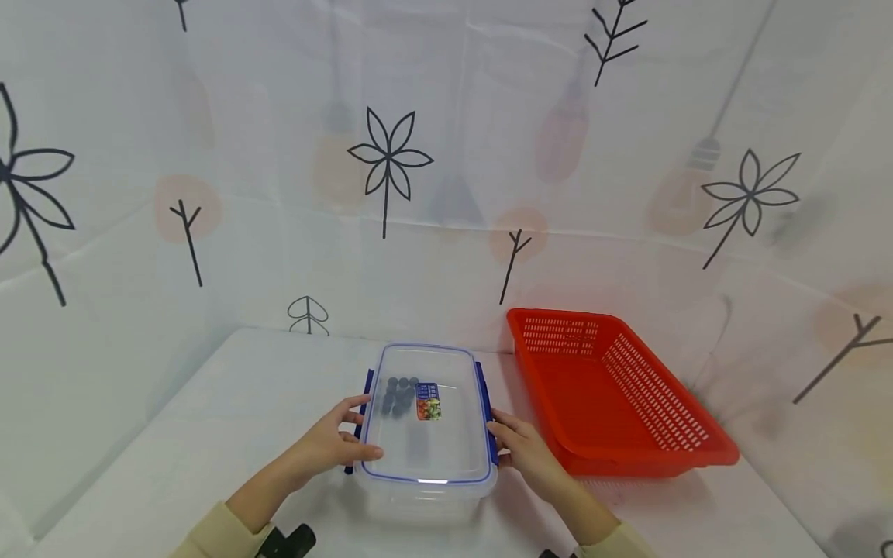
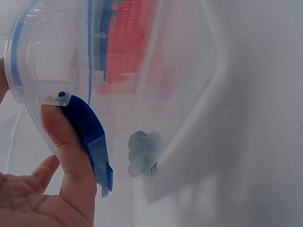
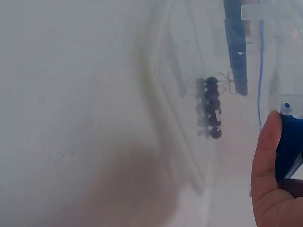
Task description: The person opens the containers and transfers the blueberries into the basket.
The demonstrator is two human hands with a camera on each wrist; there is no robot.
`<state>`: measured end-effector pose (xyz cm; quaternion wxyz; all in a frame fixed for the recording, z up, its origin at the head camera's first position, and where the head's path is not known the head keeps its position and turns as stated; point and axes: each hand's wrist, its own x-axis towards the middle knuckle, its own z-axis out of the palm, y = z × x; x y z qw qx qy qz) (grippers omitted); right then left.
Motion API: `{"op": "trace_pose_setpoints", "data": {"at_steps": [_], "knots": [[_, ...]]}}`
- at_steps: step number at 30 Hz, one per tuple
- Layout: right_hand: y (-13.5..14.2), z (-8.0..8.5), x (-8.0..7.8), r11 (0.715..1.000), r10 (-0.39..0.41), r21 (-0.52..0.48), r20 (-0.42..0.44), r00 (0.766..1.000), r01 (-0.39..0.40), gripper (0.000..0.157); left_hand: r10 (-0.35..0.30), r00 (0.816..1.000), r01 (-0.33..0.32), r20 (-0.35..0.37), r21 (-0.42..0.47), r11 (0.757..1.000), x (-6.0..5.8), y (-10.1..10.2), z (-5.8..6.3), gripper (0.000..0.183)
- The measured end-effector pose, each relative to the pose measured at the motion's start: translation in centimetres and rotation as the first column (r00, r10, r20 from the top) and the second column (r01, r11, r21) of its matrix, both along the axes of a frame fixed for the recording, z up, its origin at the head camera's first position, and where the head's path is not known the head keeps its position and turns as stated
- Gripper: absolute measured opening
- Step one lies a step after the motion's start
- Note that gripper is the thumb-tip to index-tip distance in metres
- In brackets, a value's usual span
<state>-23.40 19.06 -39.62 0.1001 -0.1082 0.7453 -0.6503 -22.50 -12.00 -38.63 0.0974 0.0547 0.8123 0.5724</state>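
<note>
We see the left hand [image 1: 328, 446] with its fingers spread and loosely bent at the left clasp [image 2: 98, 153], its thumb lying on the lid [image 1: 449, 449] of a clear box [image 1: 429, 497], which sits between both hands. The right hand [image 1: 526, 451] bends its fingers and thumb about the right clasp [image 1: 483, 387]. Just inward of the left fingertips, a dark cluster [image 1: 400, 397] shows through the lid; outward of the right fingers stands a red basket [image 1: 593, 407].
</note>
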Motion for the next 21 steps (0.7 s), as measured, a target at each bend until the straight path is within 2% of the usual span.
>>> {"op": "trace_pose_setpoints", "data": {"at_steps": [4, 8, 11, 14, 21], "knots": [[0.0, -0.3, 0.2, 0.998, -0.003, -0.058, 0.007, 1.0, 0.003, 0.05, -0.005, 1.0, 0.005, 0.006, 0.013, 1.0, 0.0, -0.1, 0.0, 0.091], [0.6, -0.7, 0.3, 0.99, 0.033, -0.141, 0.06, 0.998, -0.024, 0.048, -0.003, 1.0, 0.003, 0.014, 0.009, 1.0, -0.1, -0.1, 0.0, 0.092], [0.9, -0.8, 0.3, 0.987, 0.044, -0.158, 0.08, 0.996, -0.031, 0.05, -0.004, 1.0, 0.004, 0.013, 0.002, 1.0, -0.1, -0.1, 0.0, 0.092], [1.0, -0.9, 0.3, 0.992, 0.016, -0.129, 0.073, 0.997, -0.007, 0.05, -0.007, 1.0, 0.007, 0.007, 0.004, 1.0, -0.1, -0.2, -0.1, 0.092], [0.9, -1.4, 0.9, 0.993, -0.115, 0.041, 0.024, 0.993, 0.114, 0.049, 0.001, 1.0, -0.001, -0.014, -0.008, 1.0, 0.0, -0.2, -0.5, 0.089]]}}
